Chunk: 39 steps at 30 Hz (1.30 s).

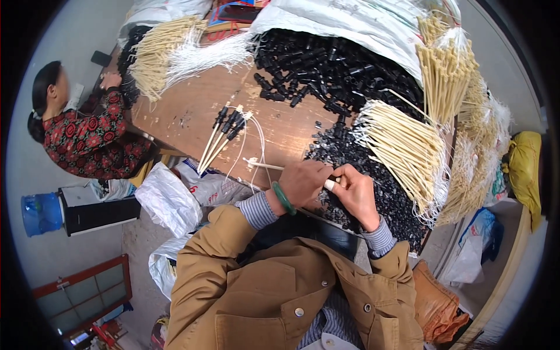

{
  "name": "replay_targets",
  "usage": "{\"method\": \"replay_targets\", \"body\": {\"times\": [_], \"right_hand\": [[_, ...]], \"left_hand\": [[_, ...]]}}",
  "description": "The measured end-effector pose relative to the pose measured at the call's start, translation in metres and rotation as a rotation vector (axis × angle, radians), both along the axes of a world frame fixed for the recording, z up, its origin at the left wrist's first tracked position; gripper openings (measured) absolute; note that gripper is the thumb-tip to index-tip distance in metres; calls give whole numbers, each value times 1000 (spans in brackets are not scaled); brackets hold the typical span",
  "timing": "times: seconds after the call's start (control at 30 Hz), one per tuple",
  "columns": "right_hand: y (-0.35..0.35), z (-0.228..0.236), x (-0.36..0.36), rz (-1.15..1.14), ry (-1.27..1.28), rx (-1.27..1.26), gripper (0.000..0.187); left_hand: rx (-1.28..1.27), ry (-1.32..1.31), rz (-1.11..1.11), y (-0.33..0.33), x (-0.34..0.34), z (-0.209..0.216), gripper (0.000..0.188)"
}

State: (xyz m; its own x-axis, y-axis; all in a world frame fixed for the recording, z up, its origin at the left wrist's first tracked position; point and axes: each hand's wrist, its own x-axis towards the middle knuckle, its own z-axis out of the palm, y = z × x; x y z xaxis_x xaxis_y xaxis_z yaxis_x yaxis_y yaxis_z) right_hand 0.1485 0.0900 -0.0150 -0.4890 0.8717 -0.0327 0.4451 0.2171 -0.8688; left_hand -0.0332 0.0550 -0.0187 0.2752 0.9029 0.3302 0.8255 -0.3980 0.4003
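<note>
My left hand (300, 182), with a green bangle at the wrist, is closed around a thin cream tube (267, 166). The tube's pale knotted end points left over the table edge. Fingertip to fingertip with it, my right hand (357, 197) pinches a small black part, mostly hidden by the fingers. White tape wraps one right fingertip. Just left of my hands lie several cream tubes with black sleeves (220, 139) and thin white cords (261, 131). Small black pieces (382, 201) are heaped under and beside my right hand.
Behind is a heap of black cylindrical fittings (326, 64) spilling from a white sack (350, 20). Bundles of cream tubes lie right (408, 154) and far left (154, 58) on the wooden table (181, 116). A person in a flowered top (87, 140) sits at the left end.
</note>
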Motion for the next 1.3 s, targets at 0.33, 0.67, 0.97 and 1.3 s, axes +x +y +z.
{"method": "replay_targets", "body": {"times": [0.33,0.67,0.97,1.3], "right_hand": [[-11,9,-40,-67,101,460,32],[27,-2,43,-112,-89,211,15],[48,-15,153,-322,-769,456,9],[42,-1,110,-225,-220,260,11]], "left_hand": [[59,105,935,28,-177,-30,27],[95,-146,555,63,-105,-31,29],[-164,-119,87,146,38,-50,33],[-21,-83,24,134,5,-73,37]]}}
